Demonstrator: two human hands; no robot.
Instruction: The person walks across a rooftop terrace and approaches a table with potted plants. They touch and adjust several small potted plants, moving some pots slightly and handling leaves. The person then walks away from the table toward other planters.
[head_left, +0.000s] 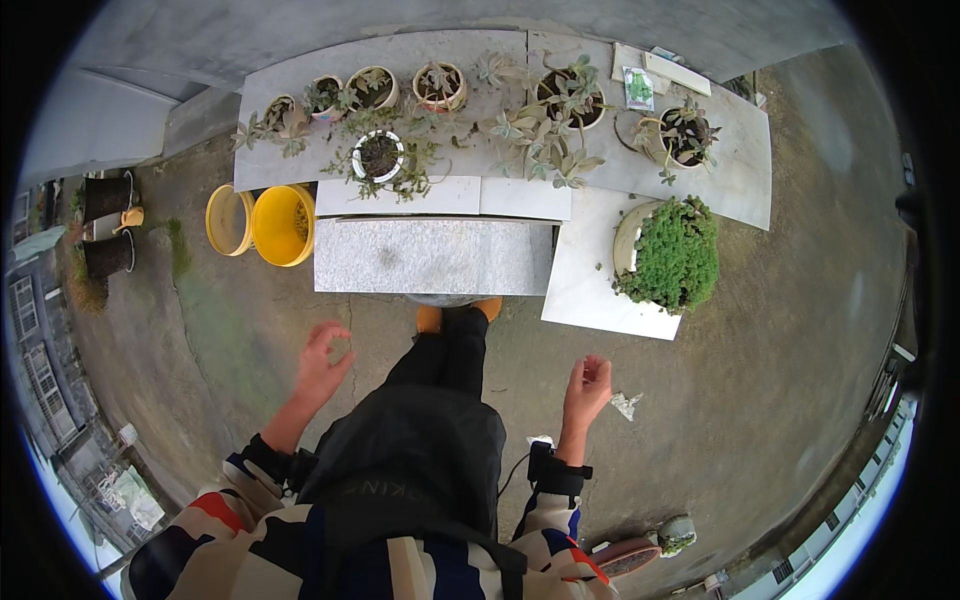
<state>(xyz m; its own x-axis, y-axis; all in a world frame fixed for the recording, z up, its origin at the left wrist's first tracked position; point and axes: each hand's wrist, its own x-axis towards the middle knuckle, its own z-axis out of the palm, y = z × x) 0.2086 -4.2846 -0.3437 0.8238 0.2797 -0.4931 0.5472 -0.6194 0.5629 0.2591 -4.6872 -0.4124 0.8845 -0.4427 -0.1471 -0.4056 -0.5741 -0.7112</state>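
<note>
My left hand (324, 362) hangs over the concrete floor with thumb and fingers apart and nothing in it. Over the floor on the other side, my right hand (589, 382) has its fingers curled in; no object shows in it. In front of me is a speckled stone slab (435, 255), with grey stone panels (480, 142) behind it. Potted succulents stand on those panels, among them a white pot with trailing plants (379, 156) and a large sprawling succulent (570, 97). A round pot of dense green sedum (671, 255) stands on a white slab (600, 277) at the right.
Two yellow buckets (283, 225) stand left of the slab. A seed packet (638, 88) lies at the back right. Black pots (109, 255) are at the far left. Crumpled paper (626, 405) lies on the floor near my right hand. A concrete wall rises behind the panels.
</note>
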